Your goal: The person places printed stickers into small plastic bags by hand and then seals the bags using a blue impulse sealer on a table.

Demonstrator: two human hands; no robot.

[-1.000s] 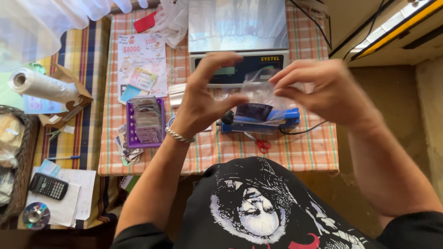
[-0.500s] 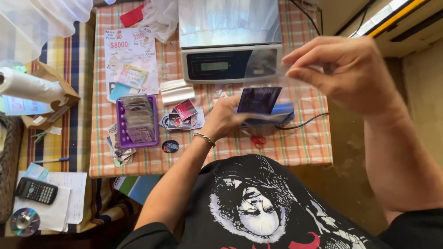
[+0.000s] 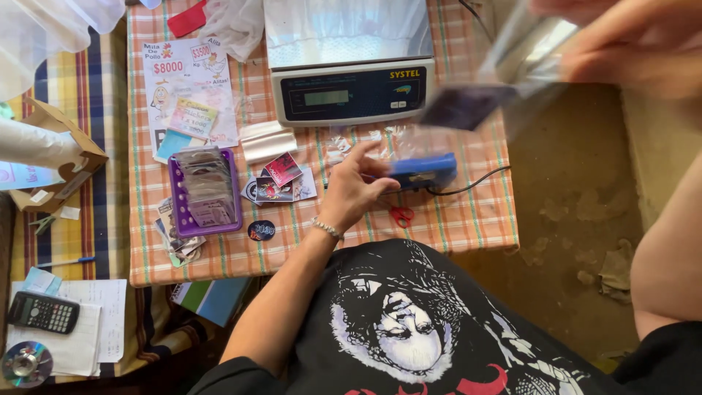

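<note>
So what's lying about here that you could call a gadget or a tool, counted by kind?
Weighing scale: 1
Calculator: 1
Blue device with a cord, under the left hand: 1
Red scissors: 1
Pen: 1
Disc: 1
Total: 6
The right hand holds a clear sleeve with a dark card; it is blurred.

right hand (image 3: 629, 44) blurred, cut off, clear bag (image 3: 523, 55) smeared

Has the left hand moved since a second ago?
Yes. The left hand has come down from in front of the scale to the blue tool on the checked tablecloth.
</note>
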